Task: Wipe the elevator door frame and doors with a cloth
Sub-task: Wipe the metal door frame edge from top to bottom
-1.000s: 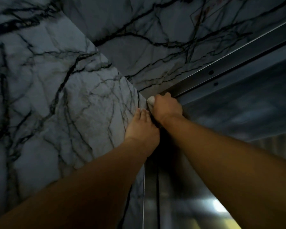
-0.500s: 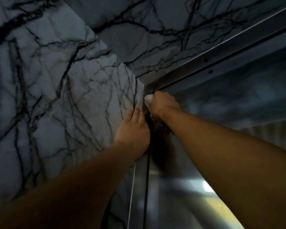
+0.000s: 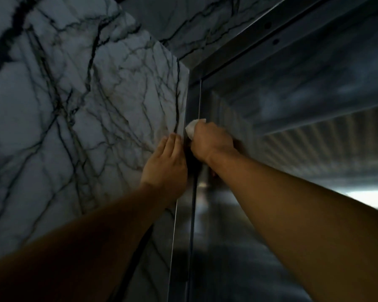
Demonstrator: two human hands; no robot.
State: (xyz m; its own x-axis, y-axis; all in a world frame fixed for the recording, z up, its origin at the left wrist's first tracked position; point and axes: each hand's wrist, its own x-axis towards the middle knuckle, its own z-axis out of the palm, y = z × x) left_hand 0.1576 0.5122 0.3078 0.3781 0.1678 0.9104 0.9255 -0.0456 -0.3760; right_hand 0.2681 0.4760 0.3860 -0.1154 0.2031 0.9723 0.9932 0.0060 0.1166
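Note:
I look up at the upper left corner of a steel elevator door frame (image 3: 192,101). My right hand (image 3: 212,143) grips a small white cloth (image 3: 191,127) and presses it against the frame's vertical metal strip, a little below the top corner. Only a crumpled bit of the cloth shows past my knuckles. My left hand (image 3: 165,164) rests with straight fingers on the marble wall panel (image 3: 85,105), right at its edge beside the frame. The brushed steel door (image 3: 234,225) runs down to the right of the strip.
The frame's top rail (image 3: 260,33) slants up to the right with two dark holes in it. White marble with black veins covers the wall left and above. The door reflects ribbed lines and a bright patch (image 3: 367,195).
My right hand has slid the cloth down the vertical strip, away from the top corner. My left hand has come down along the marble edge with it. The view has tilted lower.

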